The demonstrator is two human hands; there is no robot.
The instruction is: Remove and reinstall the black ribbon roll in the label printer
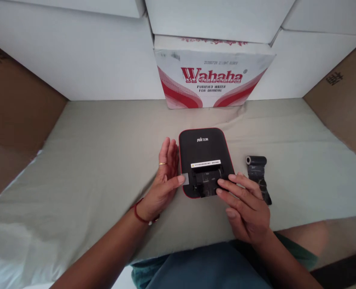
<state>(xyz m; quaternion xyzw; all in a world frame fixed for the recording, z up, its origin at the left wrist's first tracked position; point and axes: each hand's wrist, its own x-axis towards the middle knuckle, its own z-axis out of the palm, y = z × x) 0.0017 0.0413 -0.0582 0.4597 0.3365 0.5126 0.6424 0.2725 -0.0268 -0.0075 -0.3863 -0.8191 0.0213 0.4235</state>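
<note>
"Between the left hand [164,182] and right hand [248,206] lies the machine [193,144]. Which step?"

"Handling black film [207,184], I judge; next move calls for light touch. Left is unclenched, thumb on grey tab [186,180]; right is loose, touching film."

"Pointing?"

"Slot [200,170] at near end; long axis runs forward between the hands."

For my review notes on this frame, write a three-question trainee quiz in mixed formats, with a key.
1. Multiple choice: The right hand is at the black device. On which side of the device, as pictured, is the black roll? A: left; B: right; C: on top.
2. True or false: The left hand wears a ring.
3. Fill in: The largest red word on the box is ____.
Key: 1. B; 2. True; 3. Wahaha.
</note>
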